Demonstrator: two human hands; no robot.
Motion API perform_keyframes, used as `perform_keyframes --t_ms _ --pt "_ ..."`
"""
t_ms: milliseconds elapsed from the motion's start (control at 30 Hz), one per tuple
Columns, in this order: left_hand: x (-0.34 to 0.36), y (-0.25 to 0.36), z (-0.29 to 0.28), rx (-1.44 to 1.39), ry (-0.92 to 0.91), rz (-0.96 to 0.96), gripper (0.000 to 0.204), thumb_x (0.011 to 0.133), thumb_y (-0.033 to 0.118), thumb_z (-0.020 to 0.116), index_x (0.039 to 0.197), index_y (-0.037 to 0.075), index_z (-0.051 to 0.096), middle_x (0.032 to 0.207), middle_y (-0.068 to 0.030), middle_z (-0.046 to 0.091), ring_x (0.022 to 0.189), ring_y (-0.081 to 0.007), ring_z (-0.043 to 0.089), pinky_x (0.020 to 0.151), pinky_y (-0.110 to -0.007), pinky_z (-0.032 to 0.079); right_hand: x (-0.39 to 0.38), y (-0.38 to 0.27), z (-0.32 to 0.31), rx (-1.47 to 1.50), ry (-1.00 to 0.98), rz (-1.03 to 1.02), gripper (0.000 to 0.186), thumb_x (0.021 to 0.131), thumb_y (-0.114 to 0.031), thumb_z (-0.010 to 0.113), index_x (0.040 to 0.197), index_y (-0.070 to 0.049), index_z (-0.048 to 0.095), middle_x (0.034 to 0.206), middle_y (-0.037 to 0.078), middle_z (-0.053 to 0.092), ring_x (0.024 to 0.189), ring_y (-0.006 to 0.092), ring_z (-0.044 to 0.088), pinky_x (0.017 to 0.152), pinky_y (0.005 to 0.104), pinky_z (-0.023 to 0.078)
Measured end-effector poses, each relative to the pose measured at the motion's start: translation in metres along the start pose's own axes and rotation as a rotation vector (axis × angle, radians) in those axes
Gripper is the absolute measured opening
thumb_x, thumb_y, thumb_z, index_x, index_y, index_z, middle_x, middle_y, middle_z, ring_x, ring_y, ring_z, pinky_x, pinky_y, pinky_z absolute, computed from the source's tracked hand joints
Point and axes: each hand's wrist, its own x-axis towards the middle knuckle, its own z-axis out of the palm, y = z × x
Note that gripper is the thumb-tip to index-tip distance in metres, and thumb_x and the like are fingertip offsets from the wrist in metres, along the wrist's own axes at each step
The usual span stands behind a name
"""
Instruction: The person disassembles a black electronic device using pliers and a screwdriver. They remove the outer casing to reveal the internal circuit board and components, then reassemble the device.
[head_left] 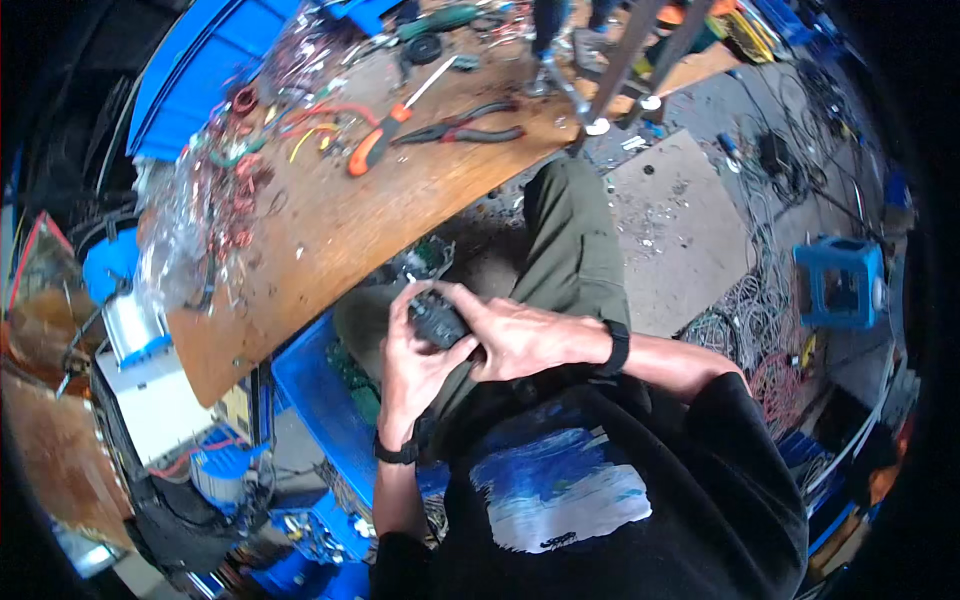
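Observation:
Above my lap, a dark, rounded, fist-sized part [437, 319] is gripped between both hands; its exact kind does not show. My left hand [408, 365] is closed around its left side, thumb and fingers pressed to it. From the right, my right hand [515, 338] wraps over the far and right sides, partly hiding it. A screwdriver [372, 148] with an orange and black handle lies on the wooden table [370, 215] beyond my hands. Beside it are long-nosed pliers [465, 130] with dark red and black handles.
A blue bin [325, 395] with green pieces stands by my left leg, below the table edge. Wire scraps and clear plastic bags [185, 230] cover the table's left side. Tangled cables [745, 285] and a blue stool [840, 283] are on the floor at right.

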Motion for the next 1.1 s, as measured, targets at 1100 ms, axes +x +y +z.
perform_keyframes --t_ms 1100 --pt "0.016 0.019 -0.022 -0.336 0.125 -0.193 0.068 0.098 0.017 0.073 0.152 0.01 0.032 0.122 -0.0173 0.067 0.1 -0.0277 0.075 0.072 -0.041 0.069 0.018 0.004 -0.013 0.545 -0.005 0.063 0.082 0.082 0.001 0.07 0.155 0.003 0.034 0.119 0.015 0.067 0.112 0.0218 0.065 0.104 0.0395 0.055"
